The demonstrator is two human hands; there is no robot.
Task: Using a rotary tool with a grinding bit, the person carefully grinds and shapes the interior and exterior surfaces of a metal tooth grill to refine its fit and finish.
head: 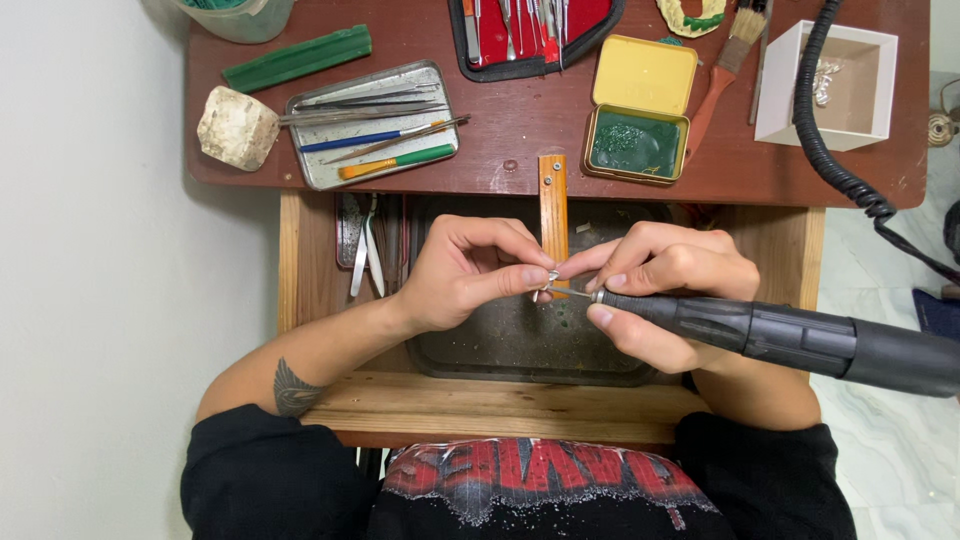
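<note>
Rotary handpiece (780, 340), black and thick, is gripped in the right hand (665, 295), its thin bit (568, 292) pointing toward 9 o'clock and meeting a tiny workpiece (551, 278) pinched in the left hand (470, 275) fingertips; the piece is too small to identify, possibly metal. Both hands work against the wooden bench pin (552, 205) over a dark tray (520, 340) in the open drawer. On the worktop (520, 130) at 12 o'clock sit a yellow tin (640, 105), and at 11 o'clock a metal tray of tools (372, 122).
</note>
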